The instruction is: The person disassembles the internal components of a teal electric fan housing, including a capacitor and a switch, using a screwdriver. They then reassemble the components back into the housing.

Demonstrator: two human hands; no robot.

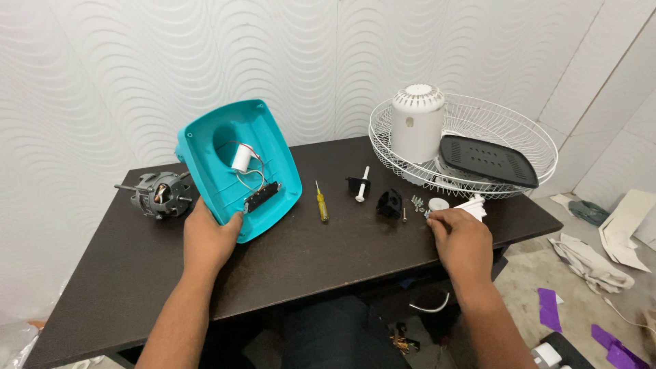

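A glossy teal plastic fan housing (239, 167) and a white-coated wire metal grille (465, 147) sit on the matt dark-brown wood-grain bench (307, 253); the grey motor (158, 194) is bare metal.

A dark wooden table (314, 266) carries a motor (158, 194), a teal housing (239, 171), a yellow screwdriver (321, 203), small screws (416, 202) and a white wire guard (471, 137).

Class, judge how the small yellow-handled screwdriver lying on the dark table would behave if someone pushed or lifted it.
The screwdriver looks slim and round-handled, so a sideways push would probably roll it across the smooth table. It seems small, so likely light to lift. Its straight shaft suggests it is stiff, not floppy.
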